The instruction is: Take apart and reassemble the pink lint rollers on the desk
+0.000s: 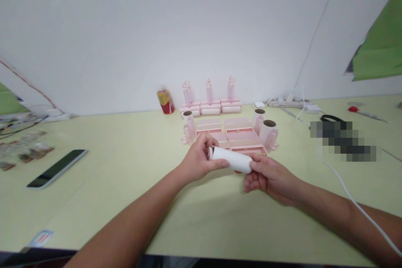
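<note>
A white paper roll [234, 159] is held nearly level above the table in both hands. My left hand [202, 157] is closed around its left end, thumb along the front, where a dark edge and a pale pink part show. My right hand [271, 176] pinches the right end between thumb and fingers, the other fingers curled below. Just beyond the hands are flat pink open cases [241, 138]. Upright white rolls with brown cores stand beside them, one large roll [266, 134] at right and a smaller roll [187, 117] at left, with pink clear-bodied pieces [188, 132] near them.
Along the wall stand several pink holders [210, 108] with upright pieces and a red-yellow bottle [166, 100]. A phone [58, 168] lies at left near clear packets [28, 148]. At right are a power strip [279, 102], a red-tipped tool [367, 113] and a white cable [351, 197] crossing over the right forearm.
</note>
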{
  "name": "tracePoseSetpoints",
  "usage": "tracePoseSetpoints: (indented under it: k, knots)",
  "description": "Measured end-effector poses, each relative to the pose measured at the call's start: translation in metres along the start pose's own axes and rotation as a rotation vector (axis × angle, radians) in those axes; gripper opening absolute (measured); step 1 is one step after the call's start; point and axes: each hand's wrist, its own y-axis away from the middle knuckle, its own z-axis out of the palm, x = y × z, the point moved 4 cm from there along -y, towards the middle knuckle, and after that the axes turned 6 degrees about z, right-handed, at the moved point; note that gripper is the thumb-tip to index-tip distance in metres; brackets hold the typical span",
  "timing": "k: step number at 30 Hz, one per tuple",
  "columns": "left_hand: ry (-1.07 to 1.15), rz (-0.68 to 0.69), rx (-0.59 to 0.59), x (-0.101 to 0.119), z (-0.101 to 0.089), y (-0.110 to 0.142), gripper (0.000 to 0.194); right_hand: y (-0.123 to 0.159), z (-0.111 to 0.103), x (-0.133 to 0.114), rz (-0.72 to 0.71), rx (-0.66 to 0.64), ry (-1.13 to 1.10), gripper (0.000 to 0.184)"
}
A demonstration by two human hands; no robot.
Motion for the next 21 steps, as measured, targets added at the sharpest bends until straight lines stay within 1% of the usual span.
tracePoseSetpoints:
  k: [9,13,15,17,19,21]
  knots:
    - [0.013,-0.038,0.048,0.007,0.001,-0.001,0.057,0.001,0.000,-0.007,-0.114,0.062,-0.012,0.033]
    - [-0.026,-0.026,0.141,0.014,-0.011,-0.003,0.053,0.003,-0.001,-0.012,-0.180,0.092,-0.031,0.030]
    - [-0.113,-0.056,0.174,0.017,-0.020,-0.005,0.049,0.003,-0.005,-0.016,-0.227,0.128,-0.030,0.029]
    - [-0.274,-0.086,0.126,0.020,-0.026,-0.007,0.046,0.003,-0.010,-0.018,-0.255,0.169,-0.019,0.029]
    - [-0.442,-0.101,0.002,0.021,-0.025,-0.007,0.039,0.002,-0.015,-0.019,-0.263,0.201,-0.003,0.030]
    - [-0.532,-0.115,-0.136,0.022,-0.020,-0.006,0.031,0.001,-0.018,-0.019,-0.264,0.214,0.013,0.031]
